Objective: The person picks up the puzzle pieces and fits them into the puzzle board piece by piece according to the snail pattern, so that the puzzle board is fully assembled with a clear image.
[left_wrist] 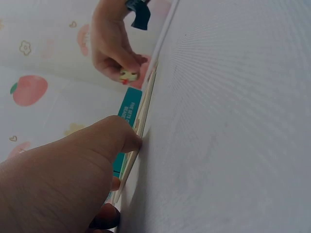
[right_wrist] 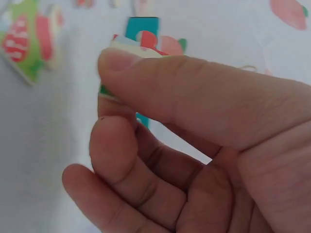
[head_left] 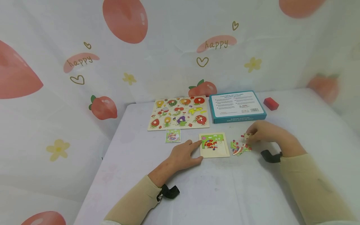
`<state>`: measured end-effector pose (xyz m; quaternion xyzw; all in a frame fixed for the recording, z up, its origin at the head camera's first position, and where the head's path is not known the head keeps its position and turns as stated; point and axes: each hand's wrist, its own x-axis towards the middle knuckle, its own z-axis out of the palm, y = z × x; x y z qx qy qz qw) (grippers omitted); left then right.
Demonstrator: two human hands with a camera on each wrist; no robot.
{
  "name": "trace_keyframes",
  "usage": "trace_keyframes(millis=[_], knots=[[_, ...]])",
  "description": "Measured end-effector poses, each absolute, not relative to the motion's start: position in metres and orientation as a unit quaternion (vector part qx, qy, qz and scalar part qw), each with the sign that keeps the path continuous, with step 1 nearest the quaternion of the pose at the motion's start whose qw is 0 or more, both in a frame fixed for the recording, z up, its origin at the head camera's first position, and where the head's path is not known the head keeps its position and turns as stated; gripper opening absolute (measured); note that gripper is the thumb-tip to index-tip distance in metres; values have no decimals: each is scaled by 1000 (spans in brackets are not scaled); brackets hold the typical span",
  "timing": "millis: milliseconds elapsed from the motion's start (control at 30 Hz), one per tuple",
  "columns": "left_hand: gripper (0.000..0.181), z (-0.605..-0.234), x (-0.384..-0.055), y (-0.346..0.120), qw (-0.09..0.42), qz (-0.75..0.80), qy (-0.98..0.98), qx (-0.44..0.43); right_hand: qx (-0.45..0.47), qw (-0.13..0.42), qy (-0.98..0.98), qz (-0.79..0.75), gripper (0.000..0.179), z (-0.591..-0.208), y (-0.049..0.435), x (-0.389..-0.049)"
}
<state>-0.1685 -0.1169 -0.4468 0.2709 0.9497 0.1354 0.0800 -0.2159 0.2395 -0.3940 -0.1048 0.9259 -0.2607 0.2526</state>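
Observation:
A square wooden puzzle tray (head_left: 214, 153), partly filled with joined jigsaw pieces along its top and left, lies on the white table. My left hand (head_left: 184, 156) touches its left edge with an extended index finger and thumb; the thumb (left_wrist: 127, 141) lies against the rim in the left wrist view. To the right of the tray, my right hand (head_left: 262, 132) pinches a jigsaw piece (head_left: 246, 136) between thumb and fingers. This raised piece (right_wrist: 131, 47) is partly covered by my thumb. Just below that hand is a small pile of loose jigsaw pieces (head_left: 238, 149).
A small picture card (head_left: 172, 136) lies up and left of the tray. Behind stand a wooden fruit knob puzzle (head_left: 180, 114) and a flat teal box (head_left: 237, 107). A red block (head_left: 271, 103) sits at the back right, before the patterned cloth backdrop (head_left: 168, 62).

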Motion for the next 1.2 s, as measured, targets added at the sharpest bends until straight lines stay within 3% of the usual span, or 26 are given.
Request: trace_keyframes(millis=[200,433,667,1000,1200], knots=[[69,-447,-169,-117,74,133,949,276,-118,218,924,-292,41,-373,247,-210],[70,-447,-168,-117,77,129,950,273,-86,160,932,-314,41,-351,245,-201],[70,-448,-167,-117,82,128,951,269,-71,123,935,-325,56,-333,243,-190],[70,-448,-168,-117,81,128,951,269,-165,0,930,-327,51,-316,225,-167],[70,-449,-169,-118,78,132,950,272,-204,-15,911,-359,54,-317,206,-159]])
